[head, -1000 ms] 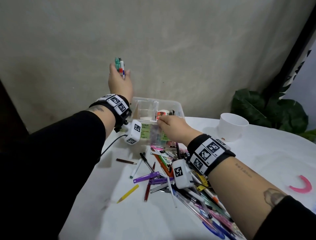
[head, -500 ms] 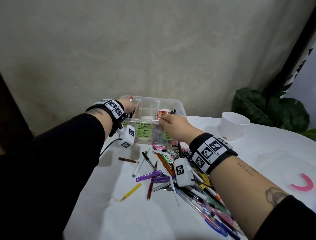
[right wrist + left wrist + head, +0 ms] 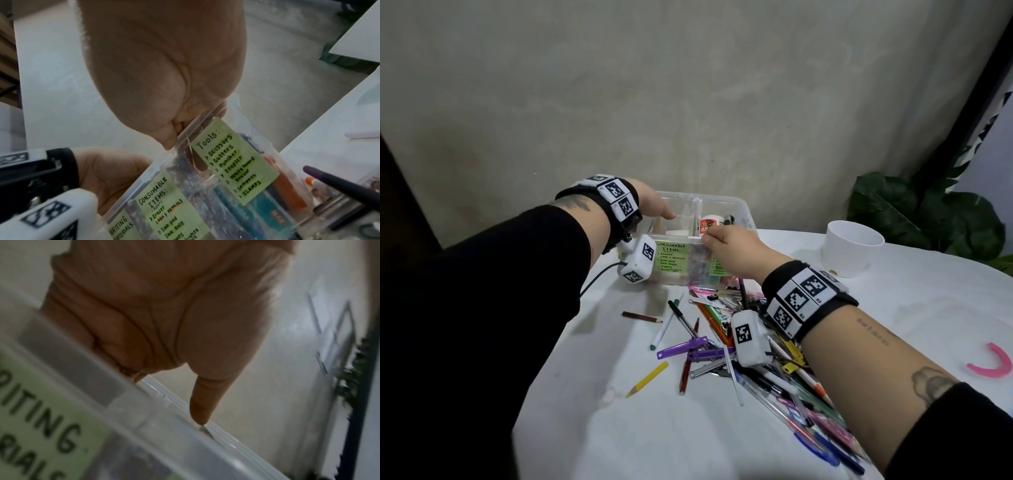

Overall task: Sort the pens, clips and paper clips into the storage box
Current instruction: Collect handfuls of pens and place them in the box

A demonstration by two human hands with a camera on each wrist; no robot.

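Clear storage box (image 3: 736, 212) at the tabletop's (image 3: 654, 438) far edge, right hand (image 3: 729, 246) pinching its near rim, left hand (image 3: 650, 202) over its left compartment, grip indiscernible; pens (image 3: 774, 380) heaped in front.

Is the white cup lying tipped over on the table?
No, the white cup stands upright on the table, its open mouth facing up, beside the plant.
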